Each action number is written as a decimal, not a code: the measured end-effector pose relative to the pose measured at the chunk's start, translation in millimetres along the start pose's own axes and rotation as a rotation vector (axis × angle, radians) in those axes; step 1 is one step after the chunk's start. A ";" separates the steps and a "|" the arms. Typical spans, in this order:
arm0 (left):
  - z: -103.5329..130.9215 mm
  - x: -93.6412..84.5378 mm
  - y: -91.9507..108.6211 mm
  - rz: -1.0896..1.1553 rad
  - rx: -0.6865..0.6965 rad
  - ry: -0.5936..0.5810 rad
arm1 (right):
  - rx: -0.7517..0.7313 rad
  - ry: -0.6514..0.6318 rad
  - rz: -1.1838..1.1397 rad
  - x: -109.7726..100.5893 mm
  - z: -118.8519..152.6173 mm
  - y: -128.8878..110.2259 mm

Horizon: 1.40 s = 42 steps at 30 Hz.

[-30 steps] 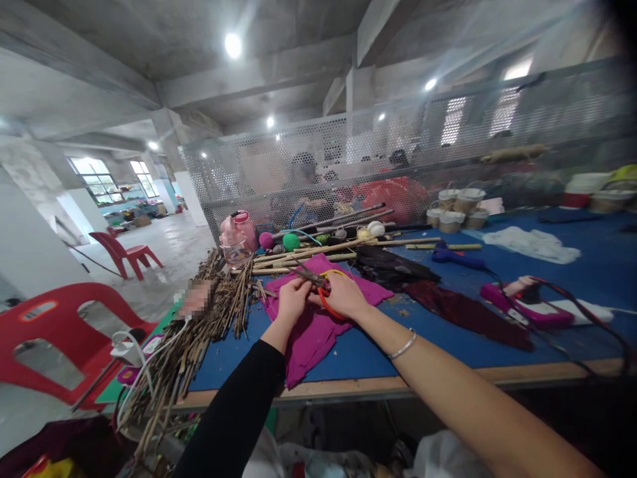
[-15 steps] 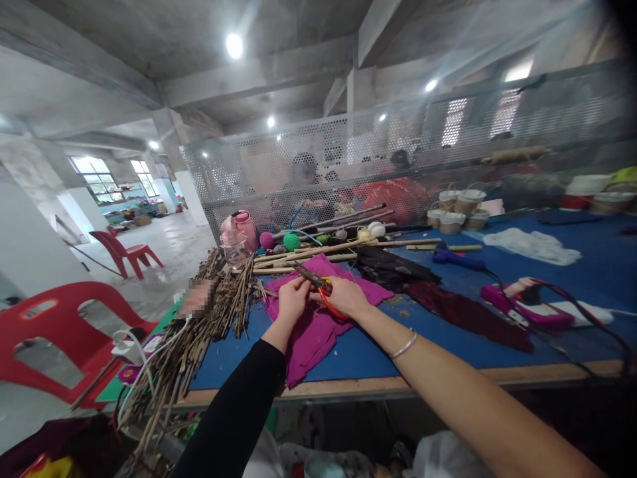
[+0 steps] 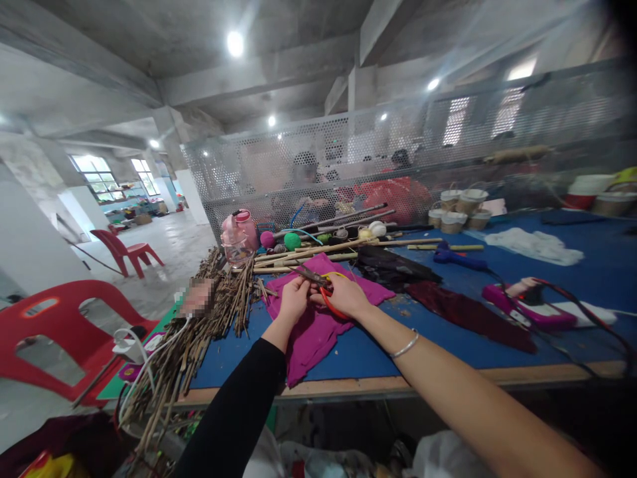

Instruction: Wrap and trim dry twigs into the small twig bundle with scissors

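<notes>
Scissors [image 3: 315, 277] with red and yellow handles are in my right hand [image 3: 347, 295], their dark blades pointing left and away from me. My left hand [image 3: 294, 299] is closed in a pinch just below the blades; what lies between its fingertips is too small to make out. Beneath both hands a magenta cloth [image 3: 311, 348] is spread on the table, its near corner reaching toward the front edge. A dark cloth [image 3: 393, 264] and a maroon cloth [image 3: 468, 315] lie to the right of it.
Many dry twigs [image 3: 199, 332] cover the table's left end. Wooden sticks [image 3: 343, 249] and yarn balls [image 3: 292, 241] lie behind the cloth. Rightward are a blue glue gun [image 3: 460, 259], a purple device [image 3: 527, 309] and small pots [image 3: 452, 221]. People sit behind the perforated screen [image 3: 239, 159].
Both hands stay in nearly the same place over the magenta cloth, with the scissors still in the right hand. The view has shifted very slightly.
</notes>
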<state>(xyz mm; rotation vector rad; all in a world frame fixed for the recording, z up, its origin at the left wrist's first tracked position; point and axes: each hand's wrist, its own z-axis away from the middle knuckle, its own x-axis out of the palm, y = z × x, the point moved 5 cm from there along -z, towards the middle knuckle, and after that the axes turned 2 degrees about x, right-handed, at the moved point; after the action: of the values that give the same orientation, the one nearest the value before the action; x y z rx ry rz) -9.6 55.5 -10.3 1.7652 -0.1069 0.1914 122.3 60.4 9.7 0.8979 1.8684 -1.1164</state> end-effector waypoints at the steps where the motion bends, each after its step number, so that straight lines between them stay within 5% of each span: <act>1: 0.4 0.6 0.5 0.005 -0.003 -0.006 | 0.005 -0.005 -0.004 0.0 0.1 0.2; 27: 1.5 4.2 -1.5 0.015 -0.010 -0.099 | 0.005 0.006 -0.044 -0.9 1.0 -0.6; 42: 1.7 0.8 3.8 -0.003 -0.005 0.012 | 0.063 -0.037 0.051 -2.9 1.9 -3.1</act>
<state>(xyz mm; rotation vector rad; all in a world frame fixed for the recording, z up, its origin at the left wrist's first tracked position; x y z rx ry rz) -9.4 53.0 -6.8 1.7594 -0.0957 0.1991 121.5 57.0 12.8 0.9488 1.7790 -1.1588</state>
